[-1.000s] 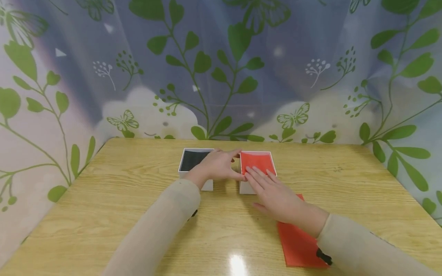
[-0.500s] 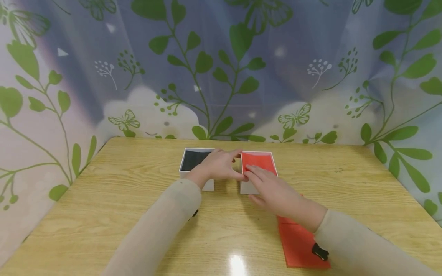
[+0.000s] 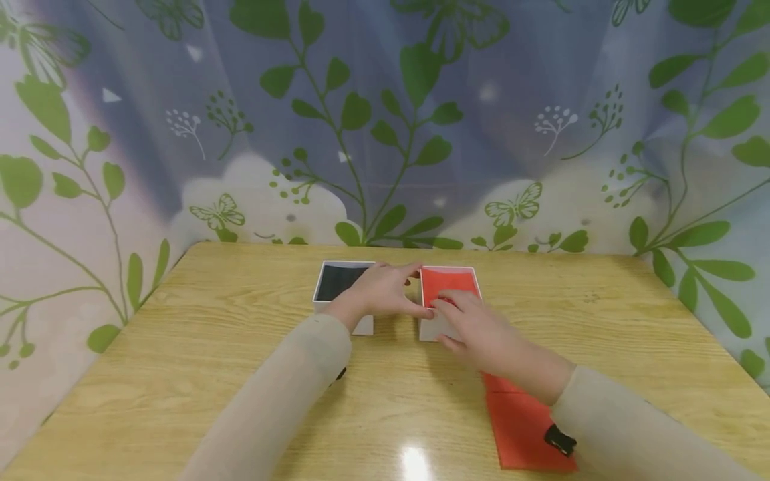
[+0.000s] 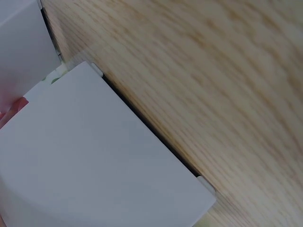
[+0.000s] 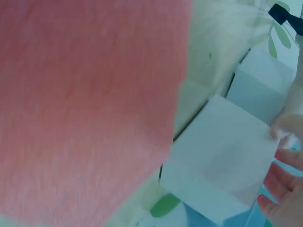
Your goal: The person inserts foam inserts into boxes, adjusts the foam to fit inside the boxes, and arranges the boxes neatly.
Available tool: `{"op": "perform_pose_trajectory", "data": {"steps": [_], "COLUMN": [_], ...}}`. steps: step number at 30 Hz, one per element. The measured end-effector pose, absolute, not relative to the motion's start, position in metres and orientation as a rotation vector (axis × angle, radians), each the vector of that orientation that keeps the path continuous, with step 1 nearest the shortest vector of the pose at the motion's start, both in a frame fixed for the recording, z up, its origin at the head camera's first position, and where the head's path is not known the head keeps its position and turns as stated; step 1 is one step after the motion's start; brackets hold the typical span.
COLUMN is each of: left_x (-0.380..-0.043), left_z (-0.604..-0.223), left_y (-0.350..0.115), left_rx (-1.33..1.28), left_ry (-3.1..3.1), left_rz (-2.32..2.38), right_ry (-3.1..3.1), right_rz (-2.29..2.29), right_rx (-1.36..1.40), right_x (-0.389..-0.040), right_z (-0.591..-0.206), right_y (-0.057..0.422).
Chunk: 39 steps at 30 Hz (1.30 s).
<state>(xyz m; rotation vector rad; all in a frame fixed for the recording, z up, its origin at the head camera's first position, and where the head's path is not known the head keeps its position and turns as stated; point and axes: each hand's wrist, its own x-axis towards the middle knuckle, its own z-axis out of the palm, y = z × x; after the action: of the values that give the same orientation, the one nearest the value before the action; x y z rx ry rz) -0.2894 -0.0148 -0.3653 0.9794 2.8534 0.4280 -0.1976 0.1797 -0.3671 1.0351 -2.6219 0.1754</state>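
Note:
Two white boxes stand side by side. In the head view, the right box (image 3: 434, 329) is lined or filled with red sheet material (image 3: 451, 282), the left box (image 3: 363, 325) with black material (image 3: 337, 282). My left hand (image 3: 385, 288) reaches across the gap and holds the right box's left side, thumb at the front corner, fingers toward the back. My right hand (image 3: 481, 331) is over the front rim, its bent fingers touching the red material, thumb apart from them; their tips are partly hidden. In the right wrist view, separated fingertips (image 5: 279, 182) show near this box's rim.
A flat red sheet or stack (image 3: 523, 434) lies on the wooden table (image 3: 252, 414) under my right forearm, which partly covers it. A curtain printed with leaves (image 3: 385, 120) hangs behind the table. Black straps (image 3: 561, 441) show at the wrists.
My right fingers lay straighter on the red material a second ago; now they are bent closer to the front rim. The left hand and both boxes stay in place.

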Motion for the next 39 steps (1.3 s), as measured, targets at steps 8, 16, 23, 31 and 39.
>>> {"op": "perform_pose_trajectory", "data": {"steps": [8, 16, 23, 31, 39], "left_x": [-0.289, -0.289, -0.289, -0.288, -0.288], "left_z": [-0.365, -0.365, -0.365, -0.364, -0.364], "left_y": [-0.014, -0.013, -0.014, -0.013, -0.014], "left_rx": [0.942, 0.950, 0.945, 0.945, 0.932], "left_ry": [2.855, 2.848, 2.854, 2.856, 2.845], "left_rz": [0.419, 0.428, 0.415, 0.415, 0.431], "right_ry": [-2.605, -2.622, -2.618, -2.621, -2.652], "right_rz": [0.100, 0.049, 0.021, 0.067, 0.036], "right_rx": [0.959, 0.943, 0.984, 0.943, 0.885], "right_x": [-0.199, -0.199, -0.200, -0.202, -0.202], "right_z": [-0.362, -0.361, -0.360, -0.362, -0.360], "right_y": [0.189, 0.187, 0.178, 0.174, 0.169]}}
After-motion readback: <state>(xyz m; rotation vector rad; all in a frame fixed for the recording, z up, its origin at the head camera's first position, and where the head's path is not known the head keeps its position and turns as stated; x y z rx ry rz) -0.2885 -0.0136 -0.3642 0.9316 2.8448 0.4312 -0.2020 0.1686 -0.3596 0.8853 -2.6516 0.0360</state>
